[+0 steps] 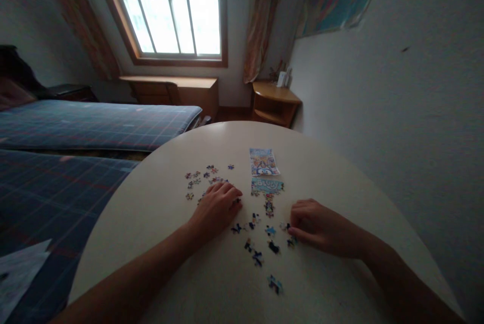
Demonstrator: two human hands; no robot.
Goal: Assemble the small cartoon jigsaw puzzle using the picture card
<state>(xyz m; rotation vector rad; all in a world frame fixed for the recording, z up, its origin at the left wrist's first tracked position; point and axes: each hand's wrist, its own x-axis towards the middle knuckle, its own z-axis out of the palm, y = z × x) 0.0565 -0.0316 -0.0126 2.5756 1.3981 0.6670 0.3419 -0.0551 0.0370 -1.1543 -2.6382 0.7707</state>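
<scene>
Loose jigsaw pieces (257,258) lie scattered over a round white table (181,283). My left hand (217,208) rests among them, left of centre, fingers bent down and closed around a small dark jigsaw piece (237,200) that is mostly covered. On the right, my right hand (317,225) is curled, thumb and fingers drawn together beside a few pieces (290,241); what it holds, if anything, is hidden. Between the hands is a joined puzzle strip (267,185) with lettering, with a short joined column (268,205) below it. A printed picture sheet (263,162) lies just beyond.
More pieces (194,175) are grouped at the table's left. Two beds with plaid mattresses (94,124) stand on the left, papers (22,276) on the nearer one. A desk (192,89) and a corner shelf (278,93) are beyond; a wall (378,112) runs along the right.
</scene>
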